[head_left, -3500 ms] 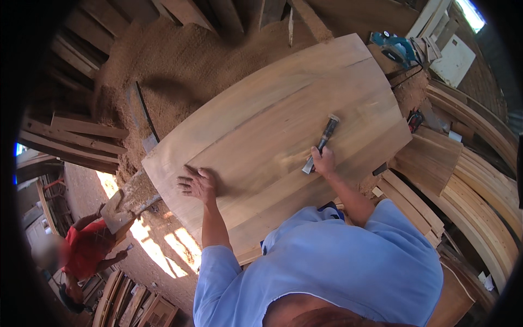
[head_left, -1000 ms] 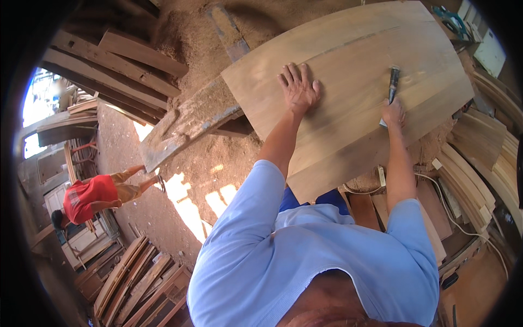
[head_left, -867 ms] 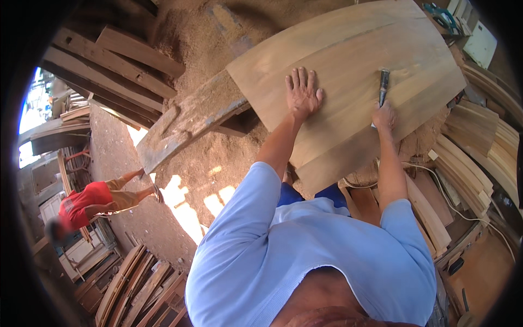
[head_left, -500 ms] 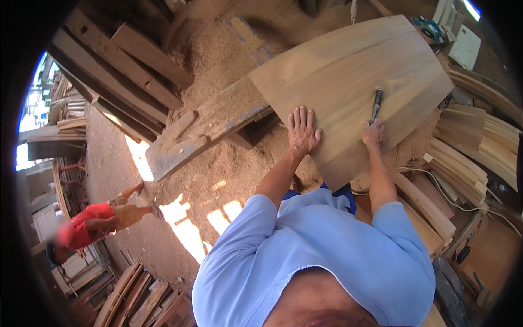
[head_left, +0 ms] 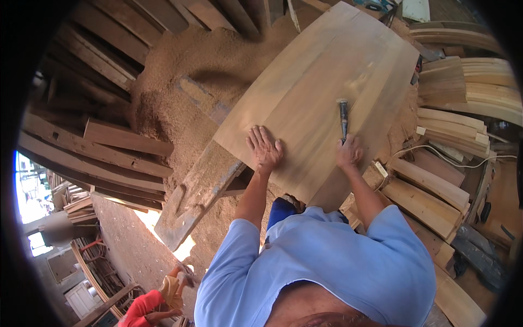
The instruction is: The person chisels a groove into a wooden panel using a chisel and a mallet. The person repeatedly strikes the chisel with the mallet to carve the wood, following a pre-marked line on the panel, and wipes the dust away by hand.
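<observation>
A broad pale wooden panel (head_left: 305,92) lies in front of me, its near end close to my body. Flat on its left part rests my left hand (head_left: 265,150), open, fingers stretched out and touching the wood. My right hand (head_left: 349,151) is closed around the near end of a short dark hand tool (head_left: 344,121) on the right half of the panel. That tool points away from me and has a small, pale, blunt far end; its exact kind cannot be made out. A rough, dusty plank (head_left: 199,193) runs under the panel's left edge.
Sawdust (head_left: 180,131) is heaped left of and beyond the panel. Dark timber beams (head_left: 103,150) lie at the left. Stacked boards (head_left: 425,201) fill the right side, with a pale cord (head_left: 419,147) across them. A person in red (head_left: 144,308) is at the lower left.
My view has turned, so the panel and both hands appear further left, and the person in red appears lower. My left hand stays flat and my right hand still grips the tool.
</observation>
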A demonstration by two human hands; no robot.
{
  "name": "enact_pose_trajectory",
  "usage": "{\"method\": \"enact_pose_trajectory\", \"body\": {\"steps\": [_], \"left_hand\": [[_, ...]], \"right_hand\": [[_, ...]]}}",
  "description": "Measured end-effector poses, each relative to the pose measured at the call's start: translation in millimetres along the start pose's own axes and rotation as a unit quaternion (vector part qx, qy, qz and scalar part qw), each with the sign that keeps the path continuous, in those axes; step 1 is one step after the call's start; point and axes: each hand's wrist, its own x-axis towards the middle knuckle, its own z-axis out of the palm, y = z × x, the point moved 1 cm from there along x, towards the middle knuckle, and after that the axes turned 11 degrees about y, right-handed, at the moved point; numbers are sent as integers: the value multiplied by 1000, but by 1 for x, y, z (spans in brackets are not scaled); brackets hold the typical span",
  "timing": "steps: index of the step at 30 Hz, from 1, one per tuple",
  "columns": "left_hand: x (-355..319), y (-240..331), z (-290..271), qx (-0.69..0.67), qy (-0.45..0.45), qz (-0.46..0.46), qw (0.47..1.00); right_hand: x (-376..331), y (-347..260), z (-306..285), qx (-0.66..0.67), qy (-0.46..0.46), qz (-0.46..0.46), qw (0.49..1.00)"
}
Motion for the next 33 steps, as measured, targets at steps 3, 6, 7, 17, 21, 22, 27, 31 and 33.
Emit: {"method": "enact_pose_trajectory", "body": {"steps": [3, 6, 7, 17, 21, 22, 27, 31, 33], "left_hand": [[15, -7, 11, 36, -23, -9, 999], [37, -5, 19, 23, -26, 9, 999], [46, -2, 22, 26, -28, 16, 999], [187, 4, 59, 90, -129, 156, 975], [247, 21, 73, 35, -180, 173, 968], [265, 21, 80, 17, -181, 171, 968], [316, 80, 82, -27, -196, 134, 971], [327, 129, 61, -518, -387, -74, 759], [330, 149, 37, -622, -450, -137, 626]], "right_hand": [[-2, 0, 3, 5, -15, 3, 1000], [-2, 1, 2, 16, -4, -3, 1000], [-1, 2, 2, 14, 2, 5, 1000], [25, -3, -28, 91, -251, 97, 959], [22, -10, -22, 189, -269, 106, 938], [22, -19, -18, 231, -257, 112, 932], [47, -77, -20, 328, -160, 126, 922], [94, -141, -23, 343, -112, 56, 931], [110, -166, -19, 345, -105, 2, 933]]}}
